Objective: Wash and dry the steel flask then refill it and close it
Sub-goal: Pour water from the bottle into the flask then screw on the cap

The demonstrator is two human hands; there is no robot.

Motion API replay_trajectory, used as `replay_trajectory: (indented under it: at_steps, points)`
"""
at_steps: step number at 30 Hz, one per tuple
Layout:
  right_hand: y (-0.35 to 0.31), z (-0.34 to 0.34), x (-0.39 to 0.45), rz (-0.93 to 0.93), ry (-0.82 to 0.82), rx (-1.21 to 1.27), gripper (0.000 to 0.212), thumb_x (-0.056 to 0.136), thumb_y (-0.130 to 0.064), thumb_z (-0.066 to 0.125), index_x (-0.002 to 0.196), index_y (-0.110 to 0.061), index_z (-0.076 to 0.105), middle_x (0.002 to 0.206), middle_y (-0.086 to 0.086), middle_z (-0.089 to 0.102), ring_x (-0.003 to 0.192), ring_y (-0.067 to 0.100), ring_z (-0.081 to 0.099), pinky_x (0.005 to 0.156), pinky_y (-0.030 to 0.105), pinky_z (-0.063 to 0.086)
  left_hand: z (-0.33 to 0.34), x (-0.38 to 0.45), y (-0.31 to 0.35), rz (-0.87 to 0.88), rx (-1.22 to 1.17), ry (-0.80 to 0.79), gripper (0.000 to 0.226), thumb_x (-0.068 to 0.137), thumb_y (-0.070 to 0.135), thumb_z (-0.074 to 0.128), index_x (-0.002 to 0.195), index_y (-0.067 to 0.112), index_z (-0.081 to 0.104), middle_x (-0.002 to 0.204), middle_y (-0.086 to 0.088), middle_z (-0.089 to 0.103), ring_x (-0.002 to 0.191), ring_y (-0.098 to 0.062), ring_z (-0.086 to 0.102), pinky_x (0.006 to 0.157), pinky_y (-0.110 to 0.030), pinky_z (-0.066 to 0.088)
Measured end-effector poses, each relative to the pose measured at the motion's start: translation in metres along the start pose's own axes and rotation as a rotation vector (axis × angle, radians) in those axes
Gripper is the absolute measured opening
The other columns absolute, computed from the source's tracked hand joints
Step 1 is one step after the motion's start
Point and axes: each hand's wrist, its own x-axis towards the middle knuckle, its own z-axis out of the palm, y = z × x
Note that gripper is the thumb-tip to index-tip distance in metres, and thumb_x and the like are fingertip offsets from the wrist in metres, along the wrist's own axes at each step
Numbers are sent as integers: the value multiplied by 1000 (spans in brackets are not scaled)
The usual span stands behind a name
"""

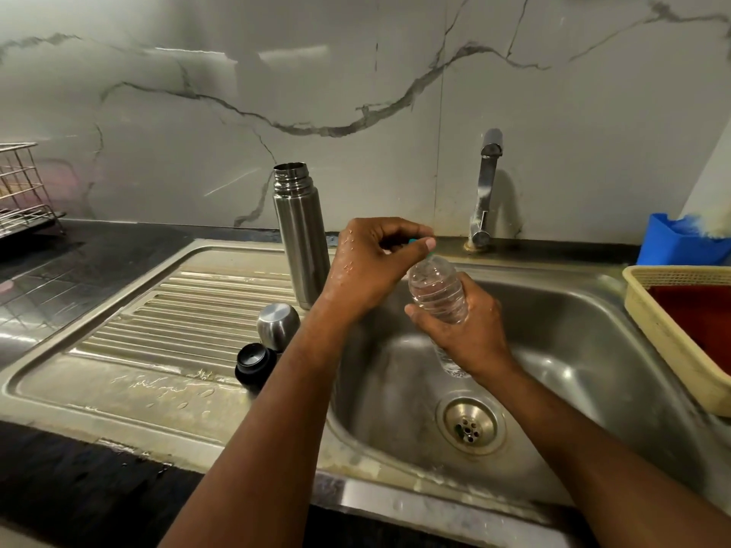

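Your right hand grips a clear plastic bottle tilted over the sink, while your left hand pinches its teal cap. The open steel flask stands upright on the wet drainboard, its steel cup and black stopper nearby.

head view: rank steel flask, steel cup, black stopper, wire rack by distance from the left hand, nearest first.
From the left hand:
1. Steel flask, upright and open, just to its left.
2. Steel cup, upside down on the drainboard, below-left.
3. Black stopper, touching the cup's near side.
4. Wire rack, far left edge of the counter.
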Motion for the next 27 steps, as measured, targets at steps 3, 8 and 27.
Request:
replay_trajectory:
  at_steps: [3,8,27]
  points:
    - [2,0,0,-19,-26,-19,57,68,-53,90,114,-30,66,98,-10,75,86,5,73,77,33,63,-4,-4,-2,-26,13,6,36,89,19,84,124,16,78,109,9,79,97,-1,74,84,-12,56]
    - [-1,1,-3,-83,-81,-69,56,66,-52,92,111,-31,67,94,-13,74,82,0,71,70,16,56,-24,-15,5,-91,139,-108,36,95,16,78,130,16,74,116,3,78,89,-6,76,89,-28,63]
    - [-10,0,-9,-109,-130,-45,49,70,-42,90,112,-30,68,94,-9,75,86,4,71,76,26,54,-172,-120,-44,-540,55,230,29,76,4,92,99,9,76,91,-7,81,91,-26,79,73,-31,62]
